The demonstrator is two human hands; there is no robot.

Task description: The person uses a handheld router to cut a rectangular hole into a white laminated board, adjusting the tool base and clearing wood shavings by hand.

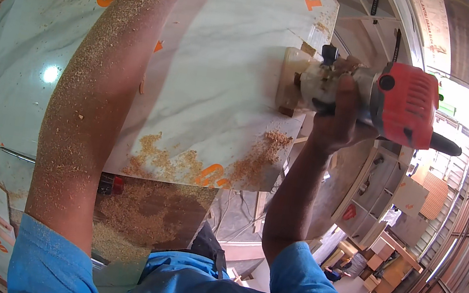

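Note:
My right hand is wrapped round the body of a trim router with a red motor cap. The router is tilted on its side, its pale base block against the right edge of a white marble-patterned board. Its cutter is hidden. My left forearm, dusted with wood shavings, reaches across the board to the top of the picture; the hand itself is outside the view. Piles of sawdust lie along the board's near edge.
A metal rod and a red-and-black handle show on either side of my left forearm. More sawdust covers a brown surface close to my body. Open shelving and wood offcuts stand at the right.

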